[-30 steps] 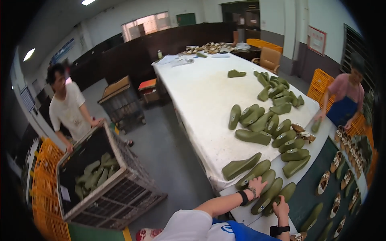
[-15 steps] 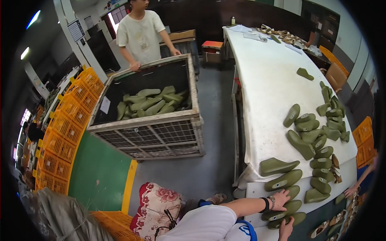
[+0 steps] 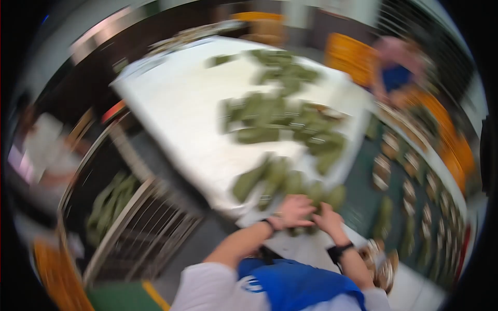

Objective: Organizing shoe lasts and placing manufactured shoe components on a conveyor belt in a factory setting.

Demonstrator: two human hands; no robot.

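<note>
Olive-green shoe lasts [image 3: 275,179] lie side by side in a row at the near end of the white-covered table [image 3: 192,114]. Over the near ends of this row is my left hand [image 3: 294,210], palm down. My right hand [image 3: 328,220] is close beside it, at the near right end of the row. Both hands seem to touch the lasts, but motion blur smears the fingers, so a grip cannot be made out. Further up the table is a larger cluster of green lasts [image 3: 259,116], with another group [image 3: 285,70] behind it.
Right of the table, a dark green belt [image 3: 355,173] carries sandals [image 3: 382,168] and lasts. Two brown-and-white sandals [image 3: 385,272] lie by my right forearm. A framed cart [image 3: 140,212] of lasts stands left, with a person [image 3: 49,147] behind. Another person [image 3: 399,67] is near orange crates [image 3: 347,54].
My view has swung to the right, so the cart now sits at the lower left and the belt shows fully. My hands have come closer together over the near row of lasts.
</note>
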